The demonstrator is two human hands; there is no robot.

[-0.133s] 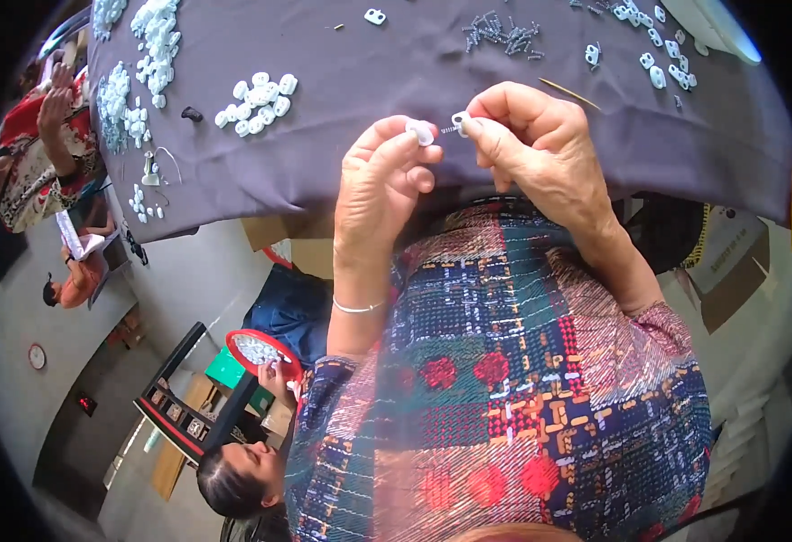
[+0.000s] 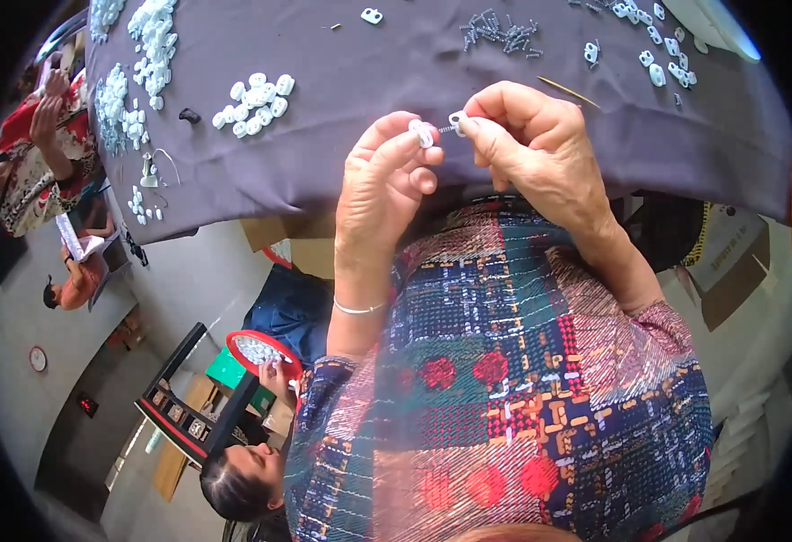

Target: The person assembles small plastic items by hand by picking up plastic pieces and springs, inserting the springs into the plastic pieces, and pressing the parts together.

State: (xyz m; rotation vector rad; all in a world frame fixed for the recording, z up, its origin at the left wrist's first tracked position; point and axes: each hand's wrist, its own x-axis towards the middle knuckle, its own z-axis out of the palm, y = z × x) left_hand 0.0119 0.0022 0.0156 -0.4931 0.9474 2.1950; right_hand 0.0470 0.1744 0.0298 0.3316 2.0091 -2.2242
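Above the table's near edge, my left hand (image 2: 385,176) pinches a small rounded white plastic cap (image 2: 424,135) between thumb and fingertips, its recessed side showing. My right hand (image 2: 536,144) is closed on a white two-holed plastic piece (image 2: 457,124), which looks like a cord-lock part. A thin metal spring (image 2: 446,129) sticks out from this piece toward the cap; whether its tip touches the cap I cannot tell. Farther off on the dark cloth lie a heap of loose springs (image 2: 502,34) and, to the left, a cluster of white caps (image 2: 253,104).
Piles of white parts (image 2: 150,54) lie at the table's far left, with more two-holed pieces (image 2: 676,59) at the far right. A thin brown stick (image 2: 568,91) lies beyond my right hand. At lower left, another person holds a red-rimmed tray (image 2: 265,350) of white parts.
The cap in my left fingers has turned, so its recessed side shows instead of a smooth face. My right hand has hardly moved.
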